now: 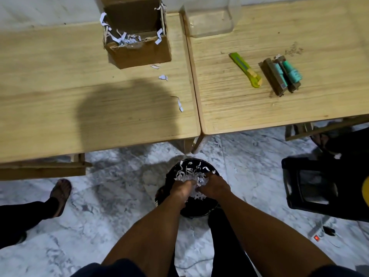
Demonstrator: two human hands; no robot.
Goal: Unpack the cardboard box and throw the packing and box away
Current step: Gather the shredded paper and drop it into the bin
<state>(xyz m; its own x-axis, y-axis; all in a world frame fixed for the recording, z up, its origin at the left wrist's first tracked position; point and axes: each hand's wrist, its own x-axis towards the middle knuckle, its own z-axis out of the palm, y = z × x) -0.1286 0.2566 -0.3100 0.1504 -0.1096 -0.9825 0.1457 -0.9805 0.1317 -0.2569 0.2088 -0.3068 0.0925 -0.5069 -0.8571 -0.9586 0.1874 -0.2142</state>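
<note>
An open brown cardboard box (137, 37) stands on the left wooden table, with white shredded paper still inside and hanging over its rim. On the floor below the tables sits a black bin (199, 208). Both of my hands are down in its mouth, side by side. My left hand (182, 189) and my right hand (215, 186) are closed on a bunch of shredded paper (189, 173) that spills out between the fingers. The unpacked item (280, 75), teal parts in brown card packaging, lies on the right table.
A green and yellow utility knife (246, 69) lies next to the unpacked item. A few paper scraps (163, 77) lie on the left table (60, 100). A clear plastic container (209, 17) stands at the back. A black stool (319, 184) is at right, another person's sandalled foot (61, 191) at left.
</note>
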